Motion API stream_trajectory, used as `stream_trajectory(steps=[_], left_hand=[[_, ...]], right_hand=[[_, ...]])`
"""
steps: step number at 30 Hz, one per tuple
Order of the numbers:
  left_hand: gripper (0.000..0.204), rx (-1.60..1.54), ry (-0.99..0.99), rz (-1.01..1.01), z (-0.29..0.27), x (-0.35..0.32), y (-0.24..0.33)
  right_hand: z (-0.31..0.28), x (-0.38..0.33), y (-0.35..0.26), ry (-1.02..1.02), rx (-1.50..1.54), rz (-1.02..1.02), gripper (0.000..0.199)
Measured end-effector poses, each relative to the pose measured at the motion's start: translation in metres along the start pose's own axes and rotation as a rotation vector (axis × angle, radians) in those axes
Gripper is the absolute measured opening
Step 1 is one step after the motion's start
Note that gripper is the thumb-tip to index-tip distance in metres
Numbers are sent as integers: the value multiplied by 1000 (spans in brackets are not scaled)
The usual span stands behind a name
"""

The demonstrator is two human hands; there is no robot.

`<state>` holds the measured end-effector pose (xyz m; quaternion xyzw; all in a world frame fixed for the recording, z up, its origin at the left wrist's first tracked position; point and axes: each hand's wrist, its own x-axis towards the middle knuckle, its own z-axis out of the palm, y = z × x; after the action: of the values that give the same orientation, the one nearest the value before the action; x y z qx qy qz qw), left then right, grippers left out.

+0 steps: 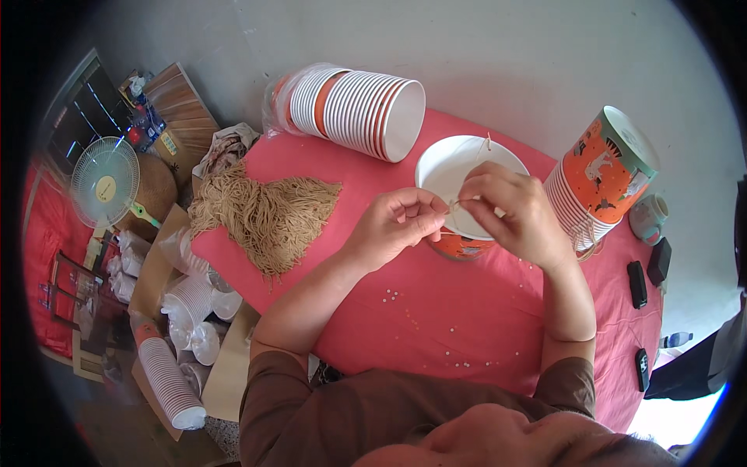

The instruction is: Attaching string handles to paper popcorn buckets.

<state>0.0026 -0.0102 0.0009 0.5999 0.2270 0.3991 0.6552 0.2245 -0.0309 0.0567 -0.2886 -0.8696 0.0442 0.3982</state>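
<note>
Soft, fairly even light covers the tabletop point(498, 331) and pale wall point(537, 74), with only faint shadows. Glare burns white at lower right, fringed blue. The cluttered left side around the fan point(106, 188) is dimmer; black fisheye corners bend straight edges.

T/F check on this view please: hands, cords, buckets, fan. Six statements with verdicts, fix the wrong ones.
1. The left hand and right hand pinch a thin cord. True.
2. The open bucket by the hands is mouth down. False: its mouth faces up.
3. The plastic-wrapped bucket stack lies on its side. True.
4. The tan cord bundle is right of both hands. False: the tan cord bundle lies to their left.
5. Small white pieces are scattered on the pink tablecloth. True.
6. The fan stands on the tablecloth. False: the fan is off to the left, beyond the cloth.
</note>
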Motion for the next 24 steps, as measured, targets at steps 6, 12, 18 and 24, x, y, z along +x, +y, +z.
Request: stream_trajectory(steps=[6, 12, 18, 24], left_hand=[[14, 99, 7, 115, -1, -3, -3], [12, 18, 6, 44, -3, -3, -1], [11, 3, -4, 56, 1, -3, -5], [9, -49, -10, 35, 1, -3, -4]], right_hand=[[-18, -2, -3, 42, 64, 84, 9], [-8, 0, -6, -28, 48, -5, 9], [5, 0, -2, -35, 18, -37, 10], [8, -1, 0, -24, 37, -21, 9]])
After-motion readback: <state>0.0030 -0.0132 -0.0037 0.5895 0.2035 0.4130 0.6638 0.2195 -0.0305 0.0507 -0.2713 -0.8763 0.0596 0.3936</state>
